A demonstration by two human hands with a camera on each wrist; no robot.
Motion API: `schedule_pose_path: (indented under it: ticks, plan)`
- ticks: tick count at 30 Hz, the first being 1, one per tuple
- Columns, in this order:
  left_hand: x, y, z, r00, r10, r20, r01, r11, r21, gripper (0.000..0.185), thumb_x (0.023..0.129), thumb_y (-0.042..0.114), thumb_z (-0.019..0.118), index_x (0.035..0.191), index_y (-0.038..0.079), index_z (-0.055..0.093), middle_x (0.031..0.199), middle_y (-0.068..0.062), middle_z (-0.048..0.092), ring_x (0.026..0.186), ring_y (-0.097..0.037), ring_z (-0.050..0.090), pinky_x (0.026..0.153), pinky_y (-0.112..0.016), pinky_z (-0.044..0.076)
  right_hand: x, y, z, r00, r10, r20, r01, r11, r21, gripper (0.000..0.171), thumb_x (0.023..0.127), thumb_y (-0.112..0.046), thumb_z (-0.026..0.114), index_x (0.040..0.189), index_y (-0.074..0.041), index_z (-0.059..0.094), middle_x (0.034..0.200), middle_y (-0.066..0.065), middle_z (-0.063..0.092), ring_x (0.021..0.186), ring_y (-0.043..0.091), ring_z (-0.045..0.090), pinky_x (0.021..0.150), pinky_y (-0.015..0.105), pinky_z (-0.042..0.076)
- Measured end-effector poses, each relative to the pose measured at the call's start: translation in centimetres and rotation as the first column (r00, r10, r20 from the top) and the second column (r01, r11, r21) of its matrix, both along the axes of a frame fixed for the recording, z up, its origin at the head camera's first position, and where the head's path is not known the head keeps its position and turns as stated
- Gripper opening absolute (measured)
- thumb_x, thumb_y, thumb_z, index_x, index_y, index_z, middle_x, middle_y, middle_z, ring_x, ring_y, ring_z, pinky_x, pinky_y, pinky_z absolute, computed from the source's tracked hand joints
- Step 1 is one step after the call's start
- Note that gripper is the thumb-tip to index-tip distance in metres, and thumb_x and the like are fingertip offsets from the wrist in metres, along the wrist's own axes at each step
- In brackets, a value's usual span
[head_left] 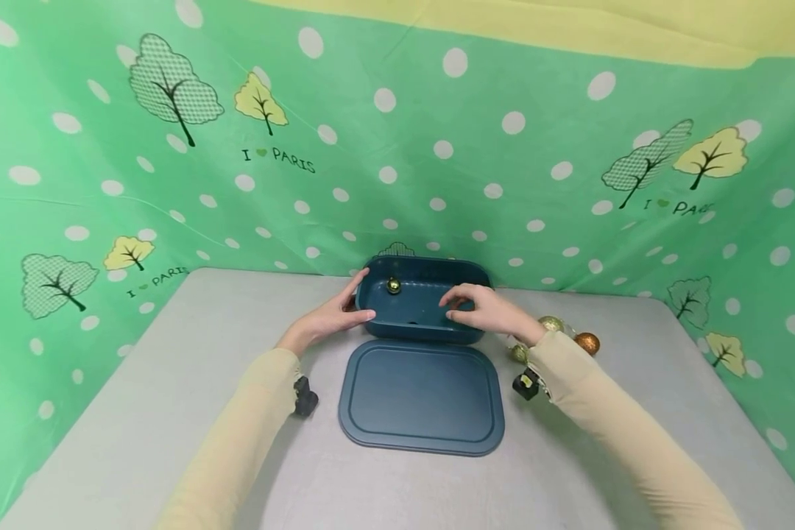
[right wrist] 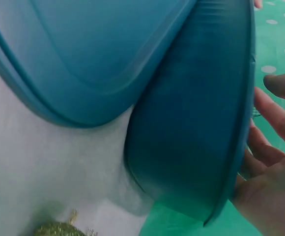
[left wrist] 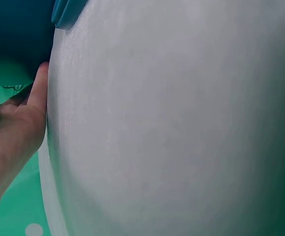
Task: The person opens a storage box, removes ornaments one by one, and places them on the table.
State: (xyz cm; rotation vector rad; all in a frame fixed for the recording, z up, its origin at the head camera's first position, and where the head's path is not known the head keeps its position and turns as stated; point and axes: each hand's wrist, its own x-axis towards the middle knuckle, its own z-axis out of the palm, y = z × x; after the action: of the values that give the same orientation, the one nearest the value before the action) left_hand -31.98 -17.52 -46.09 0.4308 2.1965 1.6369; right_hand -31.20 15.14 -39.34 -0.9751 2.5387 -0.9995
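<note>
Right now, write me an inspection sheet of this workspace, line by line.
Surface: grey table, matte, no spills seen.
Job's things: dark teal box at the table's far edge, open, one gold ball inside; its lid lies flat on the table just in front of the box.
Clutter: gold bauble, orange bauble and a small green-gold bauble right of the box, partly hidden by the right arm.
Hands: left hand grips the box's left end; right hand rests over the box's right front rim, fingers relaxed.
Cables: nothing seen.
Surroundings: green backdrop with white dots and trees behind and beside the table.
</note>
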Motion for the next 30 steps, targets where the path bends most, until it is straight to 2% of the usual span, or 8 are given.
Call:
schedule_pose_path:
  ticks: [3,8,11,15,22,28,30]
  plan:
    - [0.0,0.1,0.0,1.0,-0.001,-0.003,0.001,1.0,0.003,0.089,0.095,0.024,0.065,0.155,0.039,0.001,0.16,-0.007,-0.01,0.136,-0.033,0.021,0.085,-0.037,0.038,-0.5,-0.2,-0.6,0.999,0.032,0.016,-0.033,0.999,0.014,0.027,0.095,-0.009,0.06,0.12,0.003,0.062,0.118,0.019,0.06,0.103,0.028,0.059,0.083,0.04,0.05]
    - [0.2,0.2,0.2,1.0,-0.01,-0.019,0.01,1.0,0.011,0.088,0.096,0.02,0.062,0.156,0.036,0.0,0.16,-0.007,-0.01,0.134,-0.035,0.025,0.082,-0.036,0.039,-1.4,-0.6,-1.2,0.994,0.094,0.063,-0.099,0.992,0.073,0.028,0.097,-0.01,0.057,0.121,0.005,0.061,0.115,0.017,0.063,0.103,0.028,0.06,0.086,0.04,0.05]
    - [0.2,0.3,0.2,1.0,-0.009,-0.024,0.009,1.0,0.004,0.087,0.096,0.021,0.062,0.156,0.035,-0.001,0.16,-0.007,-0.01,0.134,-0.035,0.024,0.082,-0.035,0.039,-1.8,-0.9,-1.1,0.982,0.125,0.14,-0.142,0.983,0.118,0.03,0.098,-0.01,0.054,0.123,0.005,0.06,0.115,0.016,0.063,0.105,0.026,0.06,0.09,0.039,0.049]
    - [0.2,0.2,0.2,1.0,-0.009,-0.026,0.009,1.0,0.003,0.088,0.096,0.021,0.062,0.156,0.034,-0.002,0.16,-0.008,-0.01,0.135,-0.037,0.024,0.082,-0.036,0.039,-2.3,-1.6,-1.0,0.96,0.112,0.255,-0.153,0.978,0.144,0.032,0.1,-0.012,0.051,0.128,0.003,0.058,0.119,0.014,0.062,0.109,0.025,0.059,0.091,0.038,0.048]
    - [0.1,0.2,0.0,1.0,-0.008,-0.027,0.008,1.0,-0.001,0.088,0.096,0.02,0.062,0.156,0.033,-0.001,0.16,-0.011,-0.004,0.124,-0.037,0.033,0.079,-0.036,0.04,-2.9,-3.5,-2.0,0.945,0.092,0.313,-0.134,0.984,0.118,0.031,0.101,-0.016,0.051,0.128,-0.003,0.06,0.124,0.008,0.059,0.112,0.02,0.056,0.092,0.037,0.046]
    - [0.1,0.2,-0.1,1.0,0.0,-0.031,0.0,1.0,-0.014,0.088,0.096,0.022,0.063,0.156,0.033,-0.001,0.16,-0.008,-0.008,0.138,-0.033,0.022,0.093,-0.039,0.035,-3.2,-5.5,-2.7,0.937,0.099,0.335,-0.127,0.99,0.062,0.033,0.102,-0.017,0.05,0.13,-0.004,0.059,0.124,0.006,0.06,0.111,0.018,0.057,0.094,0.037,0.046]
    - [0.1,0.2,-0.1,1.0,0.005,-0.023,-0.006,1.0,-0.012,0.087,0.096,0.021,0.062,0.156,0.034,0.0,0.16,-0.008,-0.007,0.138,-0.034,0.023,0.094,-0.041,0.036,-3.3,-6.0,-2.8,0.935,0.107,0.339,-0.133,0.99,0.055,0.033,0.102,-0.017,0.049,0.131,-0.004,0.059,0.125,0.006,0.06,0.112,0.018,0.056,0.095,0.037,0.045]
